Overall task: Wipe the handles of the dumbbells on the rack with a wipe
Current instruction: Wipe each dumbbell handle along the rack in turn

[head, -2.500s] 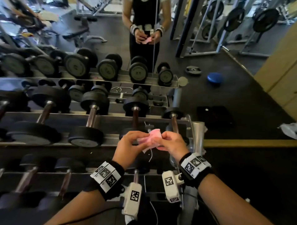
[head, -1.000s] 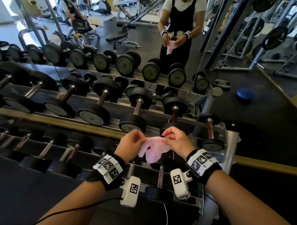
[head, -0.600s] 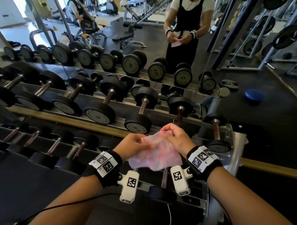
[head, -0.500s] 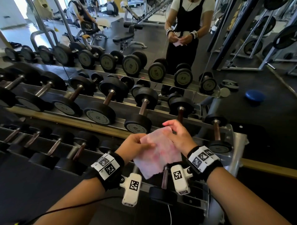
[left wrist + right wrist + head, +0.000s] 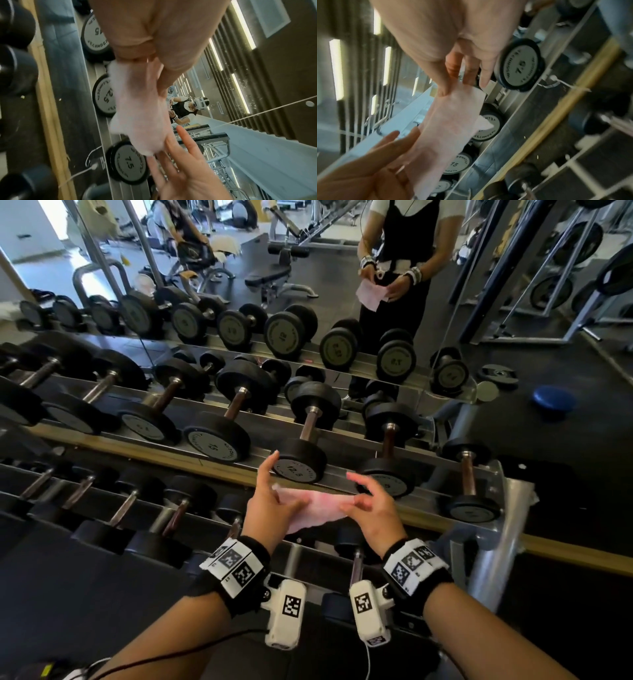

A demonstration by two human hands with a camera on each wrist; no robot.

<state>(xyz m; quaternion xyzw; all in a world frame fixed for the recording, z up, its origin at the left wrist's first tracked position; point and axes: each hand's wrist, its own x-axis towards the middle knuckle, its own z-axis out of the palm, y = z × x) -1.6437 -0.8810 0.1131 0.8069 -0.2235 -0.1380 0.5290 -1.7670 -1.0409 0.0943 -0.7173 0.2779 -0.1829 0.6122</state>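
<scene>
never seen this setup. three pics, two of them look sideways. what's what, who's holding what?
No robot here: a person with bare hands and three cameras. The head view looks forward and down from a camera on the head. The other two come from the white units strapped under each wrist and look along the hand, so they appear tilted.

The left hand and right hand stretch a thin pink wipe between them, each pinching one end. It is not touching any dumbbell yet.

In front is a dumbbell rack with several tiers. The nearest end plate reads 12.5, with a 15 to its left; the brownish handles run back from the plates. Behind the rack is a mirror, so the standing figure holding a wipe is the same person reflected.
</scene>
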